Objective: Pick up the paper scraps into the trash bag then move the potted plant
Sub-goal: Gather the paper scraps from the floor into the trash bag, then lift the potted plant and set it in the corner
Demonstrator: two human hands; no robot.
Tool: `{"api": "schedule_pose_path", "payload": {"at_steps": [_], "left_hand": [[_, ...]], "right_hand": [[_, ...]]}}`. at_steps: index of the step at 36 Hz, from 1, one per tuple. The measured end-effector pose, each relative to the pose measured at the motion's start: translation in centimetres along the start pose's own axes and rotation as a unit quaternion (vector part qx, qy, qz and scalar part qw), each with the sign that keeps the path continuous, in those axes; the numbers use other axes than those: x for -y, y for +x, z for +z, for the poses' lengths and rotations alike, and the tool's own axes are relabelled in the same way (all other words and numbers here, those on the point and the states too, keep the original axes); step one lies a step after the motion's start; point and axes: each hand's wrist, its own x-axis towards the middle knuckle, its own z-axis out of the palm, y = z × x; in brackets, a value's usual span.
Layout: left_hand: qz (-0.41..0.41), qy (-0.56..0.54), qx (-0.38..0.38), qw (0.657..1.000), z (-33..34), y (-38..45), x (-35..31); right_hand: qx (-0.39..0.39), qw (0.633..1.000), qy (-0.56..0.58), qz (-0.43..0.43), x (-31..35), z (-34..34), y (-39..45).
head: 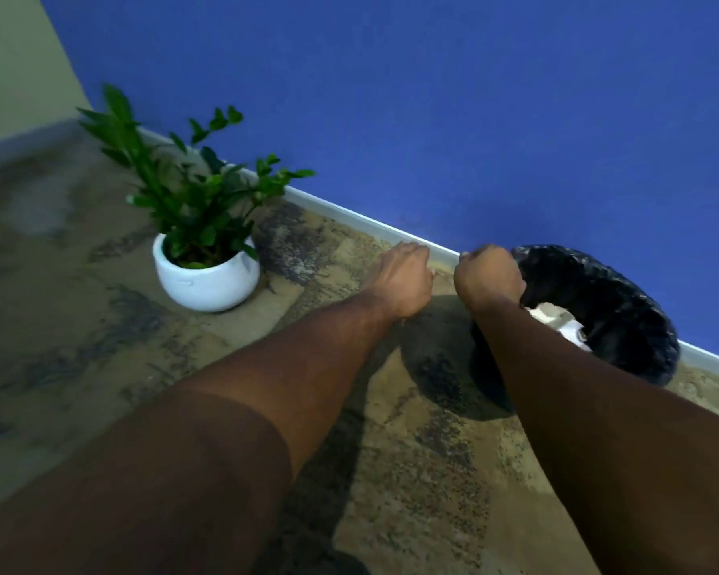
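The potted plant, green leaves in a round white pot, stands on the floor by the blue wall, left of my hands. The black trash bag sits open against the wall on the right, with white paper scraps inside it. My right hand is closed in a fist at the bag's near rim and seems to grip it. My left hand hovers low over the floor beside the baseboard, fingers curled downward and hidden. A small whitish bit shows at its fingertips; I cannot tell if it is a scrap.
The floor is mottled brown and grey carpet. A pale baseboard runs along the blue wall. A beige wall meets it at the far left corner, behind the plant.
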Motion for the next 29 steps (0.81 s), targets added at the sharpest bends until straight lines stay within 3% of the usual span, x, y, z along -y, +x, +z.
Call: {"api": "schedule_pose_path", "payload": {"at_steps": [8, 16, 21, 25, 29], "left_hand": [[-0.101, 0.005, 0.003, 0.995, -6.4, -5.6, 10.7], [-0.165, 0.002, -0.007, 0.986, -11.1, -9.8, 18.9], [-0.2, 0.001, -0.024, 0.98, -12.4, -11.2, 21.9], [-0.241, -0.041, -0.052, 0.968, -13.0, -11.7, 23.6], [-0.291, -0.077, -0.084, 0.95, -13.2, -12.3, 24.7]], "right_hand": [[0.043, 0.997, -0.006, -0.065, 9.1, 4.6, -4.4], [0.147, 0.984, 0.0, -0.1, 17.0, 9.5, -8.9], [0.221, 0.968, -0.049, -0.108, 20.1, 10.6, -11.0], [0.222, 0.959, -0.104, -0.144, 22.2, 10.6, -12.3], [0.224, 0.965, -0.059, -0.125, 23.7, 11.0, -12.5]]}}
